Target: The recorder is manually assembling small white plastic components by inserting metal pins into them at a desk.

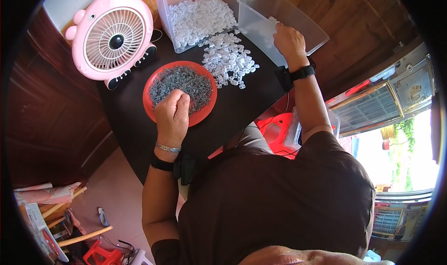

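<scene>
Left hand (172, 118): fingertips pinched, apparently on a thin piece (188, 84), over the near side of the red dish (210, 107); its long axis slants away and rightward.
Small grey pieces (160, 84): filling the dish, directly beneath that pinch; left hand nearer.
White pieces, loose heap (228, 60): beyond and right of the dish.
Right hand (289, 44): well right of the dish, at a translucent bin (260, 27); grip cannot be told.

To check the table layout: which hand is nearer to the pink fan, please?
Left. The left hand is over the red bowl, right of the pink fan; the right hand is farther right, at a clear box past the white pieces.
</scene>
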The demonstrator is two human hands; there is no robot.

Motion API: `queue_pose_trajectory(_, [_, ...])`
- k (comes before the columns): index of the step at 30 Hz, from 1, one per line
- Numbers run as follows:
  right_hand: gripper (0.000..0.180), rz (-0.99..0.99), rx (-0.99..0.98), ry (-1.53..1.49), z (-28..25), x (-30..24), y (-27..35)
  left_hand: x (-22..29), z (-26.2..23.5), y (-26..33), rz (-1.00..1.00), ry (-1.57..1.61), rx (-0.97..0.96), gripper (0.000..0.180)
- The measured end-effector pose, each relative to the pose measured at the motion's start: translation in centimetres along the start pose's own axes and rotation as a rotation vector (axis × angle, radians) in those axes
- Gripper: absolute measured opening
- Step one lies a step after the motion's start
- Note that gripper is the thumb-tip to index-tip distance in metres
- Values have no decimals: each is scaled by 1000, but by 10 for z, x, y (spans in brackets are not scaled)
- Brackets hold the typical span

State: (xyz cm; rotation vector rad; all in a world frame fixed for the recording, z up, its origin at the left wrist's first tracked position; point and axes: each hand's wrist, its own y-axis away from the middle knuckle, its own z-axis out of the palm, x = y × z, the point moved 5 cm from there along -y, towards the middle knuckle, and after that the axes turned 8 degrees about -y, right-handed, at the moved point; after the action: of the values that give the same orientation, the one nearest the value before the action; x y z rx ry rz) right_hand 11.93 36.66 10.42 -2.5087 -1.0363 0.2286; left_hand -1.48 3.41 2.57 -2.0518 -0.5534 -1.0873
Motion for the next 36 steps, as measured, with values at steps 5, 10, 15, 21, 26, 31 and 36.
queue_pose_trajectory(5, [23, -19, -5, 0, 4, -3, -4, -4, 1, 0, 7, -5, -1, 21])
queue_pose_trajectory(10, [25, -35, 61, -30, -1, -10, 0, -8, 1, -1, -19, -15, -1, 19])
queue_pose_trajectory(15, [22, -340, 497, -205, -26, -30, 20, 1, -2, 1, -74, 6, -23, 19])
queue_pose_trajectory(21, [22, -475, 30, -449, 10, -55, 44, -4, -1, 0, -91, 36, -24, 19])
queue_pose_trajectory(26, [23, -681, -240, -592, 38, -94, 53, -6, -5, -2, -108, 43, 4, 20])
queue_pose_trajectory(31, [28, -645, -289, -541, 41, -181, 12, -5, -10, -1, -133, 24, 38, 19])
queue_pose_trajectory(36, [28, -507, -352, -538, 100, -236, -33, -11, -9, -3, -133, 57, 57, 19])
